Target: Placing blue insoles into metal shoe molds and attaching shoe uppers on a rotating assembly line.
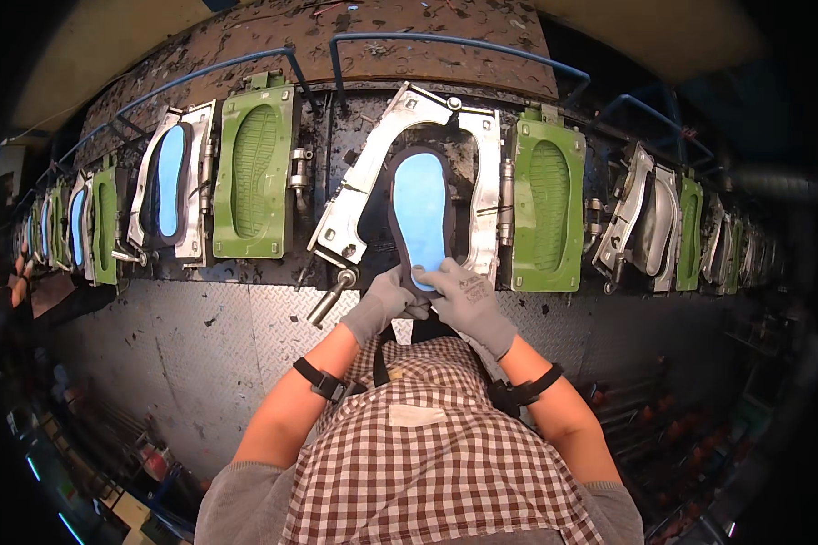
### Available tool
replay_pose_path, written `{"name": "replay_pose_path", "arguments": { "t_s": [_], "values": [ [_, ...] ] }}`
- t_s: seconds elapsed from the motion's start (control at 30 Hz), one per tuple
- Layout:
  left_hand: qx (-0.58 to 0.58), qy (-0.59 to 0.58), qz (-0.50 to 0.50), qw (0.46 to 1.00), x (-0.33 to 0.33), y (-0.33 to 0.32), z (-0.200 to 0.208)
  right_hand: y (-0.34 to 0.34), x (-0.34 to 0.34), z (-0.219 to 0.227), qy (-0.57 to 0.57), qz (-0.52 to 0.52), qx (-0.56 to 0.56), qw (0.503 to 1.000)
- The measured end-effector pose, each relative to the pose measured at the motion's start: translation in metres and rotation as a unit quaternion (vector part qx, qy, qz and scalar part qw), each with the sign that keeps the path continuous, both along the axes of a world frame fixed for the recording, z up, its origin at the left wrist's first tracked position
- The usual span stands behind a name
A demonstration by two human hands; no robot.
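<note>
In front of me is a shoe sole with a light blue face and a dark rim, its broad end pointing away. At its near, heel end, my left hand in a grey glove grips the left edge, fingers curled under. My right hand, gloved alike, pinches the heel's right side with the thumb on the blue face. Behind the sole lies an open silver mould frame, hinged to a green mould plate with a sole-shaped hollow. The sole overlaps the frame's opening; whether it touches the frame I cannot tell.
More moulds line the bench both ways, including a green plate and a silver frame around another blue-faced sole at left. A metal handle juts toward me. Blue rails run behind. The floor is metal tread plate.
</note>
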State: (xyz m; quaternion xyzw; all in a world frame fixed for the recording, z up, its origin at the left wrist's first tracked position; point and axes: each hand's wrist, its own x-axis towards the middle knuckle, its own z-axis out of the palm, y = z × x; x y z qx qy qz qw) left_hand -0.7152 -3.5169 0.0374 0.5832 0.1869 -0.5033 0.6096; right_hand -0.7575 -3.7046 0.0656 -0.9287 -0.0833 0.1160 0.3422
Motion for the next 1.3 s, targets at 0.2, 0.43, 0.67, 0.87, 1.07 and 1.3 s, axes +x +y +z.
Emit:
{"name": "replay_pose_path", "arguments": {
  "t_s": [0.2, 0.43, 0.67, 0.87, 1.07, 1.3],
  "values": [
    [0.036, -0.158, 0.131, 0.978, 0.051, -0.006, -0.004, -0.010, 0.054, 0.011, 0.098, -0.264, 0.041, 0.959],
    [-0.195, -0.188, 0.211, 0.939, 0.091, -0.053, -0.021, 0.011, 0.057, -0.021, 0.134, -0.388, 0.172, 0.895],
    [-0.191, -0.264, 0.187, 0.927, 0.135, -0.095, -0.035, -0.028, 0.091, -0.032, -0.008, -0.354, 0.005, 0.935],
    [-0.029, -0.276, 0.173, 0.945, 0.099, -0.122, -0.027, -0.062, 0.078, -0.032, -0.054, -0.324, 0.083, 0.941],
    [0.303, -0.547, 0.027, 0.780, 0.012, -0.091, -0.030, -0.203, -0.092, 0.006, -0.068, -0.239, 0.122, 0.961],
    [0.102, -0.679, -0.014, 0.727, -0.131, -0.348, 0.062, -0.462, -0.444, -0.048, -0.029, -0.687, -0.077, 0.722]
  ]
}}
